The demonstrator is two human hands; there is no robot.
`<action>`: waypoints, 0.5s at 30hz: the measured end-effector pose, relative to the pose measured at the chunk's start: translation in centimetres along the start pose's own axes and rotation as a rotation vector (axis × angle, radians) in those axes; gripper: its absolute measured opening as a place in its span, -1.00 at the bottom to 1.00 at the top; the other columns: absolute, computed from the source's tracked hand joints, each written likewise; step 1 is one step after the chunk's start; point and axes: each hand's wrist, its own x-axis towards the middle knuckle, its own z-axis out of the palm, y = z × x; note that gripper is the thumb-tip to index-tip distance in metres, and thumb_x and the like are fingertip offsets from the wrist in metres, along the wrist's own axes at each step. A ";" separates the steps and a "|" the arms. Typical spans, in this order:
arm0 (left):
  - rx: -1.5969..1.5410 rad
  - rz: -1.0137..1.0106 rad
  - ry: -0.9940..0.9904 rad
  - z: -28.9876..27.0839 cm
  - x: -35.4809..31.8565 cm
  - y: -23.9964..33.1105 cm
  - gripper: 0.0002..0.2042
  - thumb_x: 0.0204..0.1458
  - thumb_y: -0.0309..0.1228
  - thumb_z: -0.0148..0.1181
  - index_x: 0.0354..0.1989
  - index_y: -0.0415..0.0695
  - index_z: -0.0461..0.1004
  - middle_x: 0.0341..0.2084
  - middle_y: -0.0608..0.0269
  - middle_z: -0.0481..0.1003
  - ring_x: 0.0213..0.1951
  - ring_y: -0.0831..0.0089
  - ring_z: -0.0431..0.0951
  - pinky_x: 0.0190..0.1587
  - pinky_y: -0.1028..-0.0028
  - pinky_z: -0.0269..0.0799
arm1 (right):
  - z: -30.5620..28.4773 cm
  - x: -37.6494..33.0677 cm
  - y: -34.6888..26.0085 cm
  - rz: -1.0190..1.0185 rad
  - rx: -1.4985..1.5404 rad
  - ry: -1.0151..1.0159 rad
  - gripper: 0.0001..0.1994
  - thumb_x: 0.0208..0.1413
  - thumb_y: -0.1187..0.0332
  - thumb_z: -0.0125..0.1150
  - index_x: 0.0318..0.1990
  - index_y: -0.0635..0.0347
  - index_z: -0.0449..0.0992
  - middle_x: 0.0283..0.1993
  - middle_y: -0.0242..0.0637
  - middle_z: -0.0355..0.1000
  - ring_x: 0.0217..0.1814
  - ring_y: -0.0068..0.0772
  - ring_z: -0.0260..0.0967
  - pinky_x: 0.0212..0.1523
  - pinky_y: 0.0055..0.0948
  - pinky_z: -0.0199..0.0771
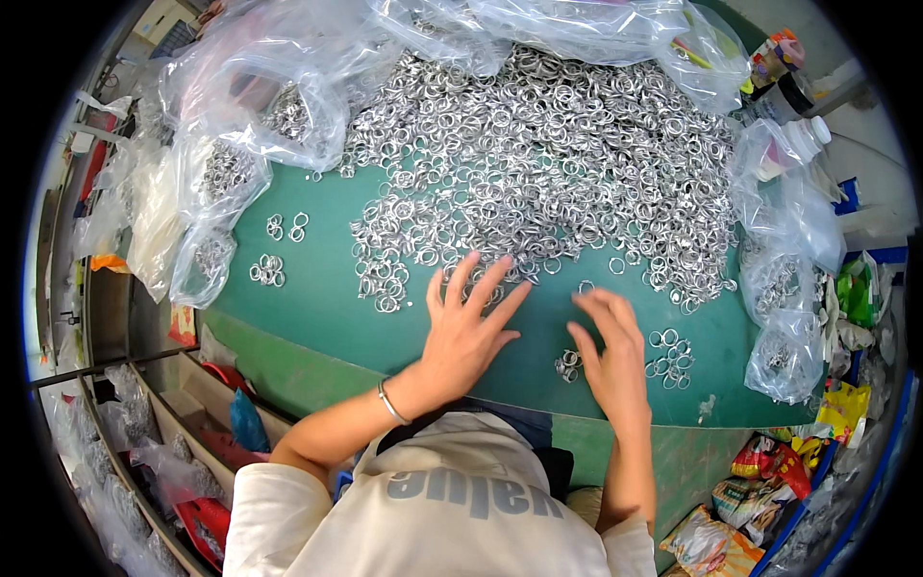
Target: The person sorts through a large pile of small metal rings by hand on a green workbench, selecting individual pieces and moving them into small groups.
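Left hand (466, 332) fingers spread wide, right hand (611, 351) loosely open, both empty at near edge of big heap of small silver metal rings (538, 163): light, rigid, slippery, likely tangle — pinch single rims.

A green table (317, 308) carries a big heap of silver rings (548, 154), small ring clusters (269, 269) at its left and right (670, 358), and clear plastic bags (231, 106) along its edges.
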 end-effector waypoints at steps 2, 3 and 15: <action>0.098 -0.005 -0.008 0.0 0.6 -1.2 -0.55 -0.10 -0.39 0.31 0.05 0.06 0.43 0.25 0.16 0.16 0.28 -0.04 0.05 0.21 -0.20 -0.05 | 1.4 2.8 -0.6 -0.065 -0.069 0.013 -0.57 -0.08 0.51 0.30 0.02 0.25 0.44 0.03 -0.13 0.32 0.01 -0.06 0.29 -0.02 -0.21 0.32; 0.113 -0.004 -0.012 0.5 0.7 -2.0 -0.57 -0.10 -0.38 0.31 0.02 0.09 0.45 0.26 0.16 0.14 0.29 -0.06 0.03 0.21 -0.22 -0.06 | 1.9 3.8 -0.8 -0.095 -0.104 0.023 -0.58 -0.08 0.50 0.30 0.02 0.23 0.45 0.04 -0.14 0.32 0.03 -0.06 0.28 0.00 -0.20 0.30; 0.088 -0.188 0.220 -1.9 1.9 -7.2 -0.69 -0.08 -0.56 0.17 -0.10 -0.10 0.47 0.15 0.04 0.22 0.23 -0.03 0.13 0.21 -0.04 -0.03 | 2.9 4.6 1.4 -0.119 -0.374 0.312 -0.87 -0.06 0.56 0.23 -0.31 0.18 0.51 -0.28 -0.29 0.39 -0.17 -0.23 0.30 -0.11 -0.26 0.19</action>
